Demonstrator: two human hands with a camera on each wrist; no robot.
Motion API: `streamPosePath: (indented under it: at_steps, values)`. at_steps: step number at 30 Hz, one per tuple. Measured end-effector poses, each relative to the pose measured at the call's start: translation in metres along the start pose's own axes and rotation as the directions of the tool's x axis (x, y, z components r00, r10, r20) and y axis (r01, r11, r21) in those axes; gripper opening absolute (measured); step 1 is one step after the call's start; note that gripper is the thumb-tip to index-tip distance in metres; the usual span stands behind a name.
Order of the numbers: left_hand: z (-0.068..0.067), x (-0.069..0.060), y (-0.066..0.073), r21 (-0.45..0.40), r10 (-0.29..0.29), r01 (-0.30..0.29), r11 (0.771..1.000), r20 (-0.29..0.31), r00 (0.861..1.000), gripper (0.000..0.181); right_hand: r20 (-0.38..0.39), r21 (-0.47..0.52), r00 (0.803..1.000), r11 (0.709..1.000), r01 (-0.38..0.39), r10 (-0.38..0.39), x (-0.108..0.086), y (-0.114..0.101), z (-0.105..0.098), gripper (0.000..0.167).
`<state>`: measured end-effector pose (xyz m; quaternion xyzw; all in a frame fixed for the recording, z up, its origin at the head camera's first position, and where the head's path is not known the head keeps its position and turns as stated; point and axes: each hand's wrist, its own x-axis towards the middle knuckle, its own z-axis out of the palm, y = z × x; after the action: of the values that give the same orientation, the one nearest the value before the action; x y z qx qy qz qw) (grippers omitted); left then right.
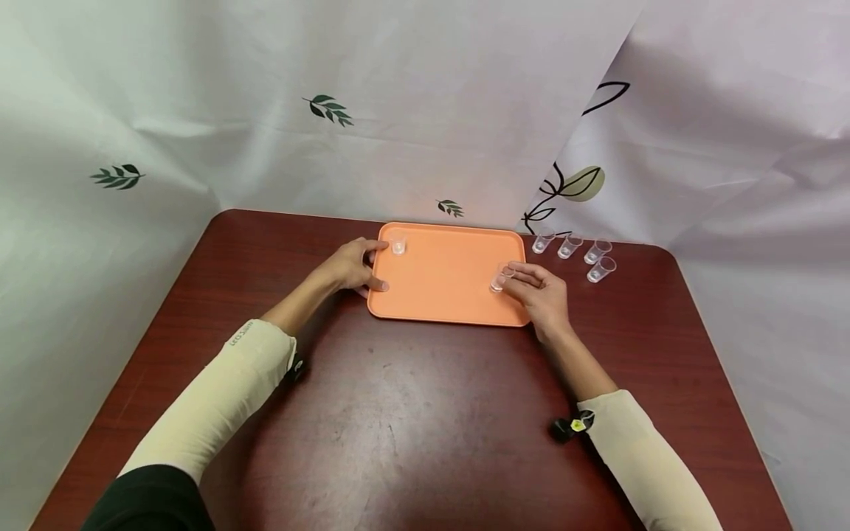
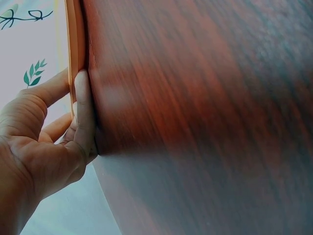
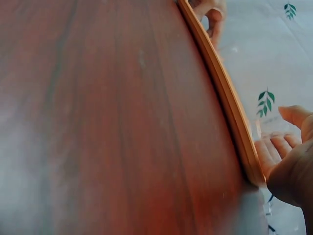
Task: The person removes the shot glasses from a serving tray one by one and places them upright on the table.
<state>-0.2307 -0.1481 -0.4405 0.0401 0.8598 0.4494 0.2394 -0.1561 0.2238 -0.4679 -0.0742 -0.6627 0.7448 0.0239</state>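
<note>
An orange tray (image 1: 445,287) lies near the table's far edge. My left hand (image 1: 352,264) grips its left rim, and in the left wrist view that hand (image 2: 46,132) has fingers on both sides of the rim (image 2: 76,44). One small clear plastic cup (image 1: 398,245) stands at the tray's far left corner. Another clear cup (image 1: 499,280) is at the tray's right side, between the thumb and fingers of my right hand (image 1: 539,295). In the right wrist view the right hand (image 3: 288,156) is over the tray's edge (image 3: 230,107); the cup is hard to make out there.
Several more clear cups (image 1: 569,245) stand on the dark red wooden table (image 1: 412,413), right of the tray near the far edge. Behind the table hangs a pale sheet (image 1: 425,147) with leaf prints. Dark wrist devices (image 1: 564,429) sit at the sleeve cuffs.
</note>
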Motion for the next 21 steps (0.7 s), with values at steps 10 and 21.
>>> streamPosePath:
  at_steps: [10,21]
  values:
    - [-0.001,-0.001,-0.001,0.001,0.004,-0.004,1.0,0.005,1.0,0.099,-0.057,0.039,0.998,0.998,0.039,-0.037,-0.003,-0.002,-0.019,0.052]
    - [0.001,0.001,0.0,0.007,-0.005,0.005,1.0,0.008,1.0,0.098,-0.187,0.1,0.978,0.989,0.11,-0.09,0.005,-0.009,-0.046,0.04]
